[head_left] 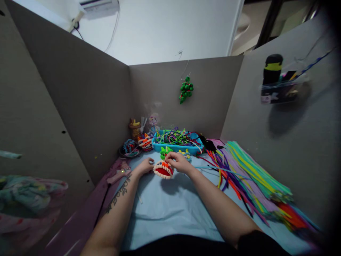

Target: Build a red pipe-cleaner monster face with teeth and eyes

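Note:
My right hand (181,163) is closed on the upper right of a fuzzy lion-dance-style head (163,170), made from pipe cleaners. It has a cream scalloped edge around a wide red mouth and orange tufts on top. The head is held up over the blue cloth, casting a shadow below it. Close by its left side is my left hand (145,166), fingers loosely bent and apart, with no hold on it that I can see. Just behind the head stands a green fuzzy figure (165,153), partly hidden.
A blue tray (176,147) of tangled pipe cleaners stands at the back. Bundles of long pipe cleaners (253,174) lie along the right. A glue gun (119,174) rests at left, near a dark bowl (128,152) and an orange-white fuzzy piece (145,142). Grey panels (165,89) enclose three sides.

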The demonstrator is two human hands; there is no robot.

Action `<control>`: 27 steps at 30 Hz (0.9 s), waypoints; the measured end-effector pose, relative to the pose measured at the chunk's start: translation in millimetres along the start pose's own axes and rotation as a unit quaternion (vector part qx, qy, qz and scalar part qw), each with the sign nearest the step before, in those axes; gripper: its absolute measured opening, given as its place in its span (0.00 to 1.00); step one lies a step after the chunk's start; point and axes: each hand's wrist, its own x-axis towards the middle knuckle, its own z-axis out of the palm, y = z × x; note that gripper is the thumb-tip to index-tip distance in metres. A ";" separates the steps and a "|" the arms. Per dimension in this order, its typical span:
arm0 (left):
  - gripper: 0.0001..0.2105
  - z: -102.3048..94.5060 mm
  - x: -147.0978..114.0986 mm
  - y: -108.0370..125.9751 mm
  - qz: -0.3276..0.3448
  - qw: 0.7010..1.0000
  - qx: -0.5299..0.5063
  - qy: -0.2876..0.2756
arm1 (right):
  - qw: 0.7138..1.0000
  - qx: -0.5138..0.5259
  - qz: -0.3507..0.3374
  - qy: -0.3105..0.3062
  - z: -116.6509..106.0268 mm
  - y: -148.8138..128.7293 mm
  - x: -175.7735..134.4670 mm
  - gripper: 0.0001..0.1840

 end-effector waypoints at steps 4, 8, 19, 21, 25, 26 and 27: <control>0.07 -9.0 -22.8 29.7 0.148 0.956 0.113 0.226 | 0.995 -0.078 -0.031 0.053 -0.1 5.0 1.4 0.06; 0.10 12.0 -65.0 62.3 0.270 0.941 0.191 0.076 | 0.986 -0.120 -0.034 0.109 1.7 9.3 2.0 0.06; 0.09 29.3 -82.3 73.3 0.260 0.854 0.436 0.112 | 0.986 -0.127 -0.056 0.090 -0.4 11.2 0.3 0.06; 0.08 21.5 -79.5 84.8 0.285 0.842 0.445 0.104 | 0.988 -0.120 -0.067 0.065 -0.3 8.5 -0.8 0.07; 0.09 12.0 -64.6 103.1 0.326 0.859 0.389 0.062 | 0.988 -0.120 -0.089 0.035 1.8 6.7 -2.6 0.08; 0.08 10.0 -59.7 104.8 0.324 0.870 0.369 0.051 | 0.988 -0.121 -0.093 0.031 2.4 7.2 -2.9 0.09; 0.08 8.0 -55.0 105.2 0.320 0.879 0.351 0.035 | 0.988 -0.121 -0.096 0.029 3.0 7.9 -3.2 0.09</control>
